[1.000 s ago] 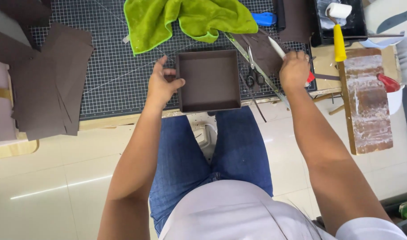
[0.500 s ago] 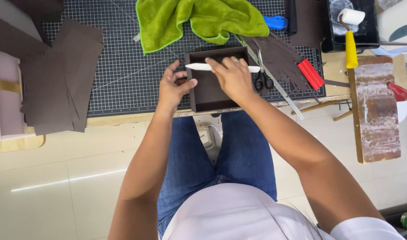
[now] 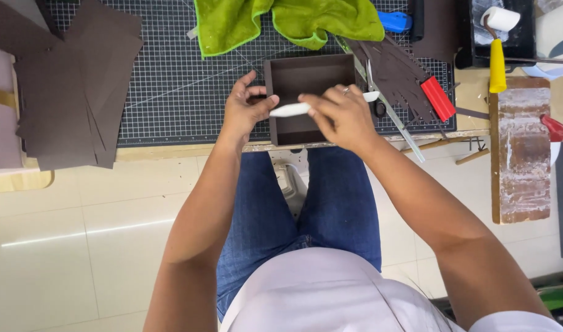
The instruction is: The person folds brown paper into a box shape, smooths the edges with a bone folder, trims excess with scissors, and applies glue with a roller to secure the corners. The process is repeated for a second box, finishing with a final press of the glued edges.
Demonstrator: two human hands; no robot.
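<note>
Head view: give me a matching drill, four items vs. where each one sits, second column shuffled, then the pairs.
Items
1. green cloth
2. white flat tool
3. stack of brown sheets
4. yellow-handled roller

Places
A. far left of the bench, partly on the cutting mat
B. in the right hand, held across the brown box
C. far right, its white head in a black tray
D. top edge of the mat, just above the box

Pairs: 1-D, 2-B, 3-A, 4-C
</note>
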